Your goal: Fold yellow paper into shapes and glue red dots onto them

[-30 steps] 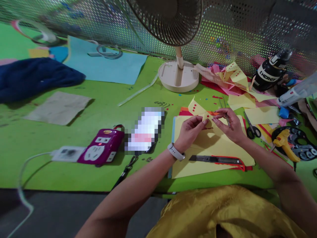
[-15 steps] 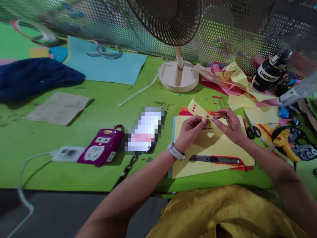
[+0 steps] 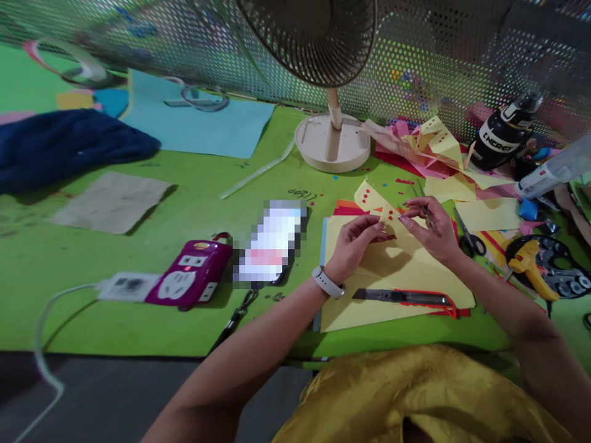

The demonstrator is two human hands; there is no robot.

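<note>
My left hand [image 3: 351, 245] pinches a folded piece of pale yellow paper [image 3: 375, 200] that has small red diamond shapes on it. My right hand [image 3: 438, 239] is just to the right of the paper, its thumb and index finger apart near the paper's edge. Thin metal tweezers [image 3: 426, 214] are tucked among the right hand's fingers, pointing up. Beneath both hands lies a stack of yellow paper sheets [image 3: 341, 311], with red, orange and blue edges showing. On the stack's near part rests a box cutter [image 3: 392, 297] with a red-edged handle.
A phone [image 3: 270, 243] and a purple power strip [image 3: 189, 274] lie to the left. The fan base [image 3: 332, 161] stands behind. At right are scissors [image 3: 471, 239], a yellow glue gun [image 3: 530, 261], paper scraps [image 3: 443, 144] and a black bottle [image 3: 496, 141].
My right hand has drawn slightly right and up, away from the paper, and its tweezers have shifted with it. The yellow paper has moved a little to the right in my left hand.
</note>
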